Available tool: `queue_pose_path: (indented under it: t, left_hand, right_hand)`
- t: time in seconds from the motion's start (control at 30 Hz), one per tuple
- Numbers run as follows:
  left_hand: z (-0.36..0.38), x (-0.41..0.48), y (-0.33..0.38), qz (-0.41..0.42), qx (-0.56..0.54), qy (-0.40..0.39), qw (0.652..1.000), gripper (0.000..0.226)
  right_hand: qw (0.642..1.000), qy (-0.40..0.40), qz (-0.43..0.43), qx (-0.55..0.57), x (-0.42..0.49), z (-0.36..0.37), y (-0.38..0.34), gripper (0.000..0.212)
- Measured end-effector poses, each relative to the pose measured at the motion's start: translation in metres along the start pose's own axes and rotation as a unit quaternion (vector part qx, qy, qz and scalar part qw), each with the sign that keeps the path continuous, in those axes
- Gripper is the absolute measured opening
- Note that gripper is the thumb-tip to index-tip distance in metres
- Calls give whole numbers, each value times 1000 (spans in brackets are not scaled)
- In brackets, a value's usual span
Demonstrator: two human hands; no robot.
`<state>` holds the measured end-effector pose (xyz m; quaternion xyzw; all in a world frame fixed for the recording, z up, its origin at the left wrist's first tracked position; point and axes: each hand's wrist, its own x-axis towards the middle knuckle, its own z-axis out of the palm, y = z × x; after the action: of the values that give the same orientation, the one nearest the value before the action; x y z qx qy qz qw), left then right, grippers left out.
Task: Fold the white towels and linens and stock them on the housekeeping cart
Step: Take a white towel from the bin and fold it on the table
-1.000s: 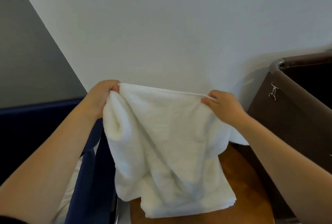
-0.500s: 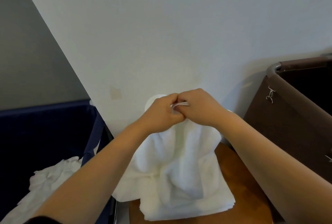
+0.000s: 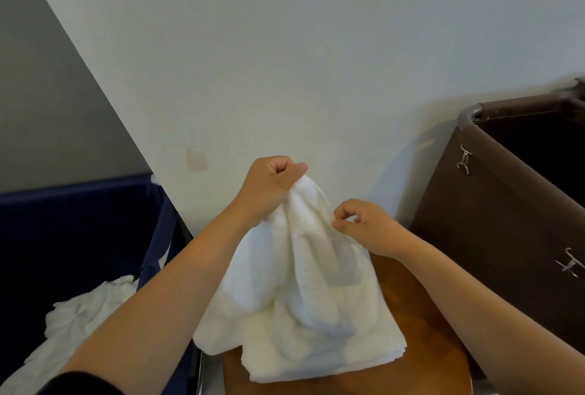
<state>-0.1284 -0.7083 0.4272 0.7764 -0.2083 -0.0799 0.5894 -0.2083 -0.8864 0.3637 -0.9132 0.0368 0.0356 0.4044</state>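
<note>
White towel (image 3: 294, 268): you are holding it up by its bunched top, above the wooden worktop (image 3: 427, 347); its lower part is draping onto the folded stack.
Left hand (image 3: 269, 185): you are gripping the towel's top in a fist, fingers curling tight around the cloth.
Right hand (image 3: 364, 223): you are pinching the towel's right edge between thumb and forefinger, just below the other hand; the remaining fingers are curling loosely.
Folded stack (image 3: 316, 359): white towels are lying on the worktop, under the hanging towel.
Blue bin (image 3: 79, 236): it is standing to your left, holding crumpled linens (image 3: 85, 315).
Brown bag (image 3: 490, 220): it is hanging on a metal frame to your right.
</note>
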Motion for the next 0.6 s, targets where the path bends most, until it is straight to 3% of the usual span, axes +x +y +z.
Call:
queue_pose_path:
  t: [0.17,0.3,0.43,0.6]
  left_hand:
    - [-5,-3,5,-2,-22,4,1000,52]
    - [-18,-4,4,-24,-48,18,998,51]
    - [-36,0,-6,-36,-48,60,996,47]
    - [-66,8,-43,-28,196,87,976,48]
  right_hand:
    - [998,-19,13,-52,4,10,16,32]
    - [998,13,19,-51,7,10,23,67]
    - [996,54,61,-20,6,2,37,45]
    - [987,146,34,-56,7,-39,13,35]
